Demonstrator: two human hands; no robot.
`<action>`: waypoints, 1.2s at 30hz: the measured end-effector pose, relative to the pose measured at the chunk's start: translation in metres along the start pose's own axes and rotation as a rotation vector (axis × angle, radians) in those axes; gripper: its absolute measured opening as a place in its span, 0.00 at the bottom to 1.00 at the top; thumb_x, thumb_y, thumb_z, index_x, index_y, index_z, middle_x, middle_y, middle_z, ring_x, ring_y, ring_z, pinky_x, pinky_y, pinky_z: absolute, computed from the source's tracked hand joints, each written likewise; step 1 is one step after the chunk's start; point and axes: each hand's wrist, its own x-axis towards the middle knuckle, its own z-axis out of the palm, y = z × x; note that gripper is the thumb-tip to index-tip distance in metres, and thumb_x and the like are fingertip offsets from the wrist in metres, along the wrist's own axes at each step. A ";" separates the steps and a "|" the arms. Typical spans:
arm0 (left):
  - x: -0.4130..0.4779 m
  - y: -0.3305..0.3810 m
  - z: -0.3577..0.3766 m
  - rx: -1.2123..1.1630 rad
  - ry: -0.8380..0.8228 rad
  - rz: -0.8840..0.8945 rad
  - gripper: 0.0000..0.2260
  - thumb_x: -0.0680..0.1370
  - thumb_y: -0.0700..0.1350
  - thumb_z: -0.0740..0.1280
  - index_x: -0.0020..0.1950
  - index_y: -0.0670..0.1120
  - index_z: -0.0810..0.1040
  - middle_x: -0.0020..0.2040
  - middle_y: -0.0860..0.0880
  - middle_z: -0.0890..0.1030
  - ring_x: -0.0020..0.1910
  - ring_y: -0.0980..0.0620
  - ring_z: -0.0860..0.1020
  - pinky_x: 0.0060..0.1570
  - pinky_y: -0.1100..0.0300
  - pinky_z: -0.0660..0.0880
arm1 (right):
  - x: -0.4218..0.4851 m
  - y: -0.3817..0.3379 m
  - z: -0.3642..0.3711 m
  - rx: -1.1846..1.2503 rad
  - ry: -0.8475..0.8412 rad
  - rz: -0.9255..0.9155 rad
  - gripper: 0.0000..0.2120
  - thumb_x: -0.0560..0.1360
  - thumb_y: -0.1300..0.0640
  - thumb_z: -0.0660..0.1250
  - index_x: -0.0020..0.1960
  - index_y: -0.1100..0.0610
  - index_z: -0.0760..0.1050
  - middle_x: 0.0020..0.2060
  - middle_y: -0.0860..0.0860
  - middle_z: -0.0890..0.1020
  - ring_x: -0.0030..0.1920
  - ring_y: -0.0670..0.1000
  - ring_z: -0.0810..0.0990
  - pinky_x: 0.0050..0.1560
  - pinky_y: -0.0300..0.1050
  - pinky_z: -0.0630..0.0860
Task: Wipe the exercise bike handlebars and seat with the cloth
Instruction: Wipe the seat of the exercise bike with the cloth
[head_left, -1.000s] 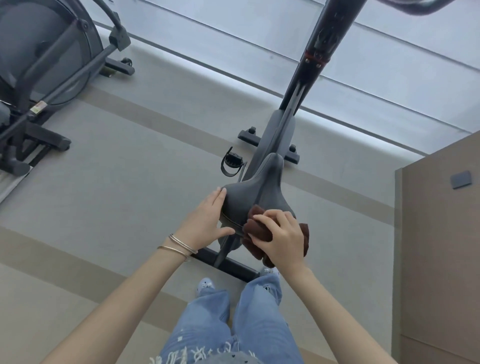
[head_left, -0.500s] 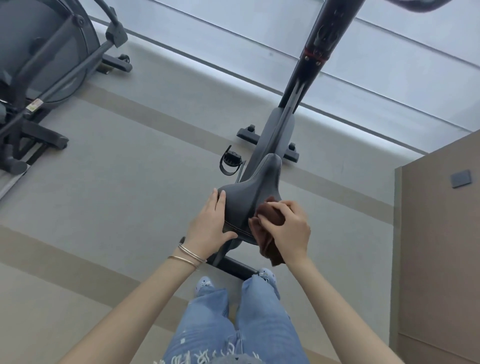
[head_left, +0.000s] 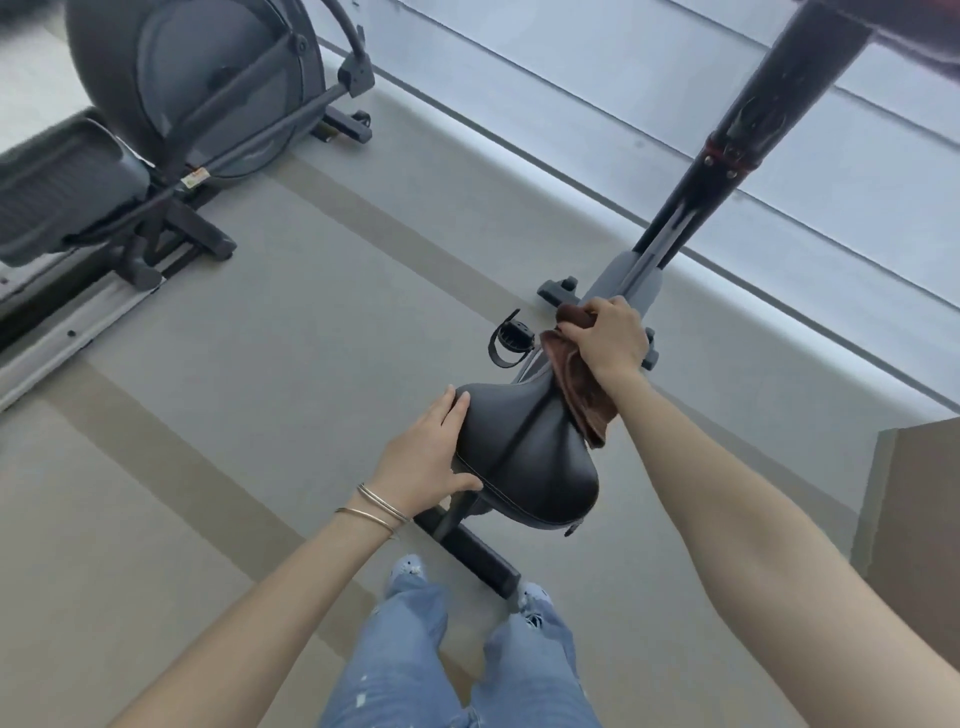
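Observation:
The black bike seat (head_left: 524, 462) is at the centre of the view, wide end towards me. My left hand (head_left: 428, 457) rests on its left edge, fingers fairly straight and thumb under the rim. My right hand (head_left: 608, 338) grips the brown cloth (head_left: 579, 384) at the narrow nose of the seat, and the cloth hangs down along the seat's right side. The bike's dark stem (head_left: 727, 156) rises to the upper right. The handlebars are barely in view at the top right corner.
An elliptical machine (head_left: 156, 135) stands at the upper left on the grey floor. The bike's pedal with strap (head_left: 511, 340) sits left of the nose, and its rear foot bar (head_left: 478, 556) lies by my shoes. A brown cabinet (head_left: 919, 519) is at the right edge.
My right hand slid the cloth forward from the rear right of the seat up to its nose. My left hand stayed on the seat's left edge. The camera moved closer.

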 end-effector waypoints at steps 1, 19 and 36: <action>-0.001 0.003 -0.001 0.004 -0.002 -0.020 0.47 0.68 0.58 0.72 0.77 0.47 0.47 0.78 0.50 0.48 0.75 0.50 0.57 0.62 0.54 0.69 | 0.005 0.003 -0.003 0.002 -0.022 -0.010 0.17 0.70 0.44 0.69 0.54 0.52 0.79 0.52 0.54 0.77 0.55 0.59 0.74 0.49 0.48 0.69; -0.072 0.104 0.023 0.224 0.315 -0.296 0.34 0.76 0.60 0.59 0.76 0.47 0.53 0.77 0.49 0.57 0.76 0.49 0.53 0.73 0.54 0.52 | -0.097 0.062 -0.089 0.417 -0.118 -0.688 0.12 0.67 0.43 0.72 0.49 0.42 0.78 0.44 0.40 0.76 0.47 0.44 0.75 0.49 0.41 0.72; -0.268 0.100 0.099 0.115 0.427 -0.859 0.30 0.78 0.58 0.55 0.76 0.47 0.53 0.76 0.46 0.58 0.76 0.46 0.53 0.73 0.52 0.52 | -0.253 -0.049 -0.034 0.214 -0.560 -1.238 0.14 0.67 0.42 0.72 0.49 0.47 0.80 0.46 0.44 0.79 0.48 0.49 0.77 0.46 0.47 0.75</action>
